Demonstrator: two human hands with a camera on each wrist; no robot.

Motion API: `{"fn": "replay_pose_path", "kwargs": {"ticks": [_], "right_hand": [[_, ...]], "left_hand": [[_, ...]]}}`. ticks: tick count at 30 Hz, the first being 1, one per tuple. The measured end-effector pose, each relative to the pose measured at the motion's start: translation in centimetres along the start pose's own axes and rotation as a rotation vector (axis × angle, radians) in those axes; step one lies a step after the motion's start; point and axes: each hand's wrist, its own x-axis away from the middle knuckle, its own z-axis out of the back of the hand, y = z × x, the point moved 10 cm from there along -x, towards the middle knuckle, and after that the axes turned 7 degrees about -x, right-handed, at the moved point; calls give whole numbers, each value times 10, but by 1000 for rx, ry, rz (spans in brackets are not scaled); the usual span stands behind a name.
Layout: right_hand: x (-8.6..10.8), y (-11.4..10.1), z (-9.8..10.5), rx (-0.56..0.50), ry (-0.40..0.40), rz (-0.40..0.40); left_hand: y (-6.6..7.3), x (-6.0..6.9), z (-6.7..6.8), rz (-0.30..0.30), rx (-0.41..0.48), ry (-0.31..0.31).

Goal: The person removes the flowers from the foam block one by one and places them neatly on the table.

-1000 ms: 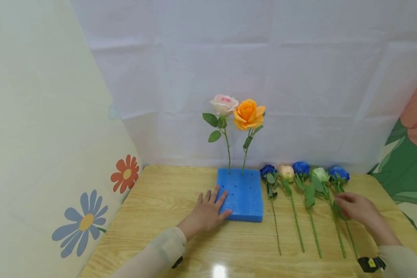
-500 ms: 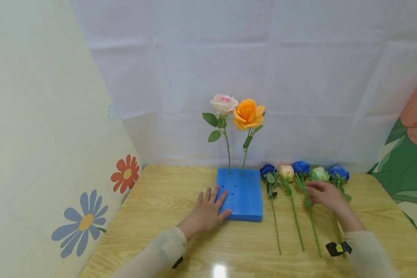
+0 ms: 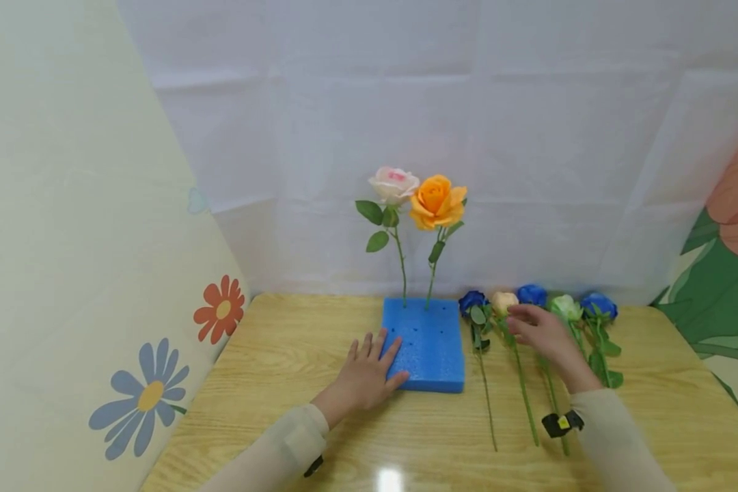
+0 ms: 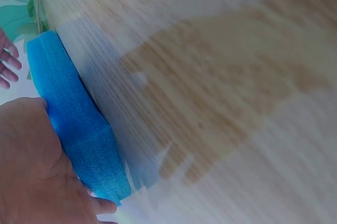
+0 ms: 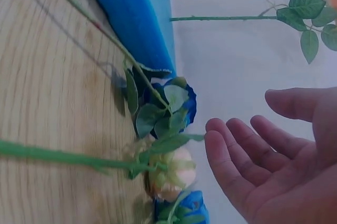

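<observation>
My left hand lies with spread fingers on the left edge of a blue foam block. Two artificial roses stand upright in the block's far side: a pale pink rose and an orange rose. Above the row of roses lying to the right hovers my right hand, fingers loosely bent and holding nothing. It is nearest the peach rose; in the right wrist view a gap shows between the fingers and that peach bloom. Left of it lies a dark blue rose.
Farther right on the wooden table lie a blue rose, a pale green rose and another blue rose, stems toward me. Several small holes dot the foam. A white cloth hangs behind the table.
My right hand has moved left from the far-right blue rose, across the pale green one, to near the peach rose. The left hand stays on the foam block.
</observation>
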Motion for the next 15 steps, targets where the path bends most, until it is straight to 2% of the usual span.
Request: {"fn": "replay_pose_path", "kwargs": {"ticks": [10, 15], "right_hand": [[-19, -14, -16, -33, 28, 58], [-27, -16, -24, -113, 62, 38]], "left_hand": [[-1, -1, 0, -4, -10, -7], [-1, -1, 1, -10, -7, -6]]}}
